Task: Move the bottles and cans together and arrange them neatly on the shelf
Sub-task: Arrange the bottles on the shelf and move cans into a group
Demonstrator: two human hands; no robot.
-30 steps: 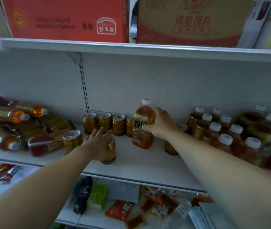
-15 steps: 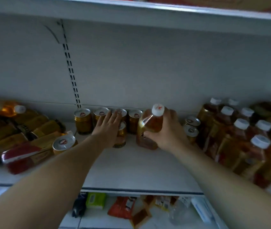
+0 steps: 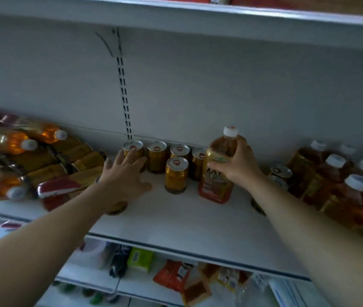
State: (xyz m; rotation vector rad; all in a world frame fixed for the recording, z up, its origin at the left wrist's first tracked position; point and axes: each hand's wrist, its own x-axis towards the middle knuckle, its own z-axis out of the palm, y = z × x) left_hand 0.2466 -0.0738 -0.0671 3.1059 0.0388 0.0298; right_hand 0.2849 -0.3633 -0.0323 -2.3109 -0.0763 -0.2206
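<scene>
My right hand (image 3: pixel 237 166) grips an upright amber tea bottle (image 3: pixel 216 180) with a white cap, just right of the cans. Several gold cans (image 3: pixel 157 156) stand in a row against the back wall, and one gold can (image 3: pixel 176 175) stands alone in front of them. My left hand (image 3: pixel 125 177) hovers with fingers spread and holds nothing; its fingertips are at the leftmost can (image 3: pixel 132 148) of the row. Another can (image 3: pixel 116 209) is mostly hidden under my left wrist.
A pile of bottles (image 3: pixel 20 156) lies on its side at the left of the white shelf (image 3: pixel 176 220). Upright white-capped bottles (image 3: pixel 342 180) crowd the right, with two cans (image 3: pixel 280 171) beside them. Another shelf hangs close above; snack packets fill the shelf below.
My left hand let go of the can it had pushed toward the row and moved left. My right hand set the tilted bottle upright.
</scene>
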